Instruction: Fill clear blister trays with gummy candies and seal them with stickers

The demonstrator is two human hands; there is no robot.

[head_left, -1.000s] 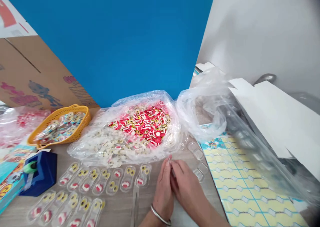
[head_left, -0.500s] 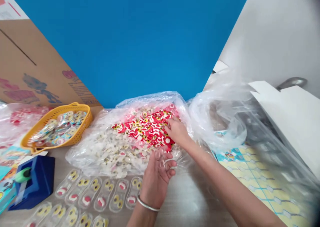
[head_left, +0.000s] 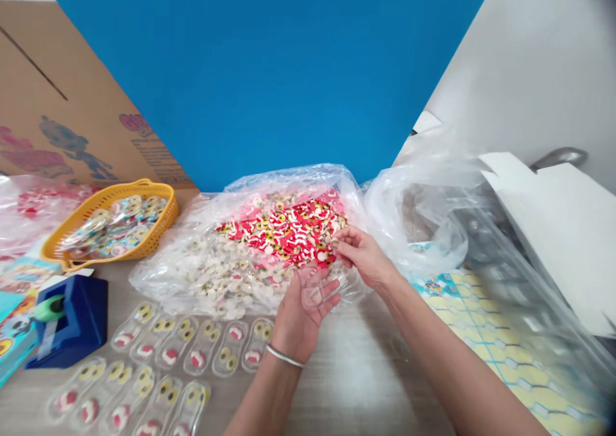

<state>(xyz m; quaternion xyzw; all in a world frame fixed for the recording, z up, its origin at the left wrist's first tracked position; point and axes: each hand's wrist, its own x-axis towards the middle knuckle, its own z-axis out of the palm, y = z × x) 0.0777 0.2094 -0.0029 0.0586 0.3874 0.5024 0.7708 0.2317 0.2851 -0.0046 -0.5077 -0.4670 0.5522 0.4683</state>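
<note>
My left hand, palm up with a metal bangle at the wrist, holds a small clear plastic blister shell that looks empty. Just above and to the right, my right hand pinches thumb and forefinger together at the edge of the pile; what small piece sits between the fingertips is hard to make out. Behind both hands lies an open clear plastic bag, holding a heap of small red-and-white mouth pieces and yellow eye pieces. Filled blister shells, each with eyes and a mouth, lie in two rows at the left.
A yellow basket with packed pieces stands at the left, beside a blue tape dispenser and a printed cardboard box. Crumpled clear plastic, yellow printed sheets and a white carton lie right. A blue panel rises behind.
My right hand has drawn back from the heap, slightly right and down, with fingertips now pinched. My left hand still holds the shell. The view has tilted down a little.
</note>
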